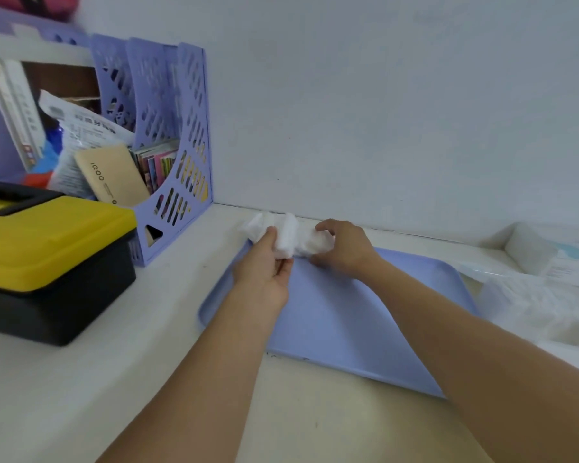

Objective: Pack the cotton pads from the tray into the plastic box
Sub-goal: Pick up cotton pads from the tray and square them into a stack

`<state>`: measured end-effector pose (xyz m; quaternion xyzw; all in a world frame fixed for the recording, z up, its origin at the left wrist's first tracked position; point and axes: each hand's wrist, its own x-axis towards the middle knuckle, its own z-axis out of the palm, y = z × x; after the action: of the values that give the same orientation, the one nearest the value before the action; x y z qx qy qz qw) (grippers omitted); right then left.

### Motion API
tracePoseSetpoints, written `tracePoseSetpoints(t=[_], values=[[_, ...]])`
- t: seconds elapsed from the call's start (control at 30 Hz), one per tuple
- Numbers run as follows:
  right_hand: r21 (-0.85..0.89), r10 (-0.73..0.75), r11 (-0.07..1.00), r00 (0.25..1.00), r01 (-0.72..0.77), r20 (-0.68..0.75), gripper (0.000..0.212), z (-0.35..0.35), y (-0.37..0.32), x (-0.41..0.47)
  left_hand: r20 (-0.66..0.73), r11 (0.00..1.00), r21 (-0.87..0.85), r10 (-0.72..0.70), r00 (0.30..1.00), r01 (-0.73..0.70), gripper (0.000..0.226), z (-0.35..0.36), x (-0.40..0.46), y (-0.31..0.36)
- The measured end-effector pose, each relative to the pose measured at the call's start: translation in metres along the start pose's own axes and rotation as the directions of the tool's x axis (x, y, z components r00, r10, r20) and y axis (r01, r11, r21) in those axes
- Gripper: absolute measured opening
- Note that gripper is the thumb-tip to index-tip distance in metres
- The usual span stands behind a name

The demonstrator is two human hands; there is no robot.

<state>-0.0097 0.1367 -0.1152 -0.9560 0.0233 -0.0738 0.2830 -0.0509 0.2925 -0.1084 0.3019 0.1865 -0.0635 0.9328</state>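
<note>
Left hand: arm reaches forward over tray's left edge, thumb and fingers pinching the left part of the cotton pads.
Right hand: arm stretched diagonally across tray, fingers curled round the right end of the same pads.
Cotton pads: white bunch held between both hands, above tray's far left corner, near the wall.
Tray: lilac, flat on white desk.
Plastic box: clear, far right, blurred.
Toolbox: yellow lid, left.
File rack: lilac, behind toolbox.
</note>
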Motion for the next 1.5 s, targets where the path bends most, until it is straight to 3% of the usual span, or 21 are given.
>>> tracePoseSetpoints(t=[0.2, 0.37, 0.43, 0.5, 0.57, 0.67, 0.8, 0.9, 0.97, 1.1, 1.17, 1.23, 1.27, 1.33, 1.4, 1.5], values=[[0.037, -0.044, 0.998, 0.997, 0.042, 0.066, 0.053, -0.017, 0.009, -0.005, 0.052, 0.999, -0.009, -0.042, 0.998, 0.043, 0.009, -0.001, -0.004, 0.009], [0.048, -0.06, 0.997, 0.989, 0.054, 0.138, 0.057, -0.016, 0.02, -0.01, 0.075, 0.994, 0.105, 0.009, 0.997, -0.017, 0.033, -0.002, 0.0, 0.004], [0.097, -0.058, 0.994, 0.987, 0.044, 0.149, 0.06, -0.014, 0.018, -0.011, 0.048, 0.988, 0.153, 0.018, 0.999, -0.026, 0.032, -0.004, 0.002, 0.001], [0.105, -0.048, 0.994, 0.991, 0.035, 0.125, 0.047, -0.013, 0.013, -0.012, 0.019, 0.983, 0.183, 0.021, 1.0, -0.024, 0.021, -0.004, 0.003, 0.0], [0.013, -0.062, 0.998, 0.996, 0.061, 0.07, 0.017, -0.008, 0.008, -0.009, 0.009, 0.988, 0.154, 0.02, 1.0, -0.022, 0.016, -0.005, 0.002, 0.0], [-0.082, -0.083, 0.993, 0.996, 0.084, 0.021, 0.041, -0.004, -0.001, -0.007, 0.007, 0.993, 0.114, 0.021, 1.0, -0.021, 0.027, -0.005, 0.0, 0.001], [-0.297, -0.147, 0.943, 0.988, 0.151, 0.037, 0.036, -0.006, -0.011, -0.009, 0.012, 0.989, 0.15, 0.019, 1.0, -0.021, 0.024, -0.004, -0.003, 0.0], [-0.339, -0.162, 0.928, 0.987, 0.156, 0.009, 0.038, -0.009, -0.008, -0.009, 0.025, 0.981, 0.188, 0.035, 0.999, -0.039, 0.022, -0.004, -0.004, -0.004], [-0.229, -0.123, 0.967, 0.991, 0.108, -0.052, 0.035, -0.01, -0.002, -0.009, 0.038, 0.975, 0.215, 0.045, 0.998, -0.052, 0.017, -0.003, -0.005, -0.008], [0.176, 0.047, 0.984, 0.948, 0.009, -0.316, 0.039, -0.023, 0.011, -0.016, 0.058, 0.941, 0.321, 0.097, 0.994, -0.11, 0.023, -0.001, -0.007, -0.016], [0.448, 0.194, 0.894, 0.914, -0.015, -0.356, 0.032, -0.042, 0.014, -0.026, 0.086, 0.902, 0.4, 0.142, 0.986, -0.164, 0.025, 0.002, -0.009, -0.022], [0.787, 0.312, 0.616, 0.923, -0.016, -0.226, 0.009, -0.065, 0.013, -0.044, 0.132, 0.867, 0.455, 0.161, 0.978, -0.204, 0.018, 0.006, -0.015, -0.031], [0.894, 0.299, 0.446, 0.948, -0.04, -0.107, 0.005, -0.075, 0.012, -0.057, 0.161, 0.859, 0.469, 0.147, 0.976, -0.207, 0.017, 0.009, -0.018, -0.035], [0.976, 0.223, 0.195, 0.974, -0.095, 0.05, 0.021, -0.09, 0.011, -0.088, 0.234, 0.86, 0.477, 0.074, 0.969, -0.181, 0.024, 0.012, -0.029, -0.046], [0.985, 0.191, 0.132, 0.978, -0.114, 0.087, 0.024, -0.096, 0.019, -0.115, 0.281, 0.85, 0.504, 0.007, 0.96, -0.154, 0.029, 0.015, -0.041, -0.059], [0.986, 0.255, 0.14, 0.966, -0.086, 0.048, 0.022, -0.103, 0.035, -0.139, 0.309, 0.83, 0.536, -0.024, 0.951, -0.153, 0.028, 0.016, -0.057, -0.084]])
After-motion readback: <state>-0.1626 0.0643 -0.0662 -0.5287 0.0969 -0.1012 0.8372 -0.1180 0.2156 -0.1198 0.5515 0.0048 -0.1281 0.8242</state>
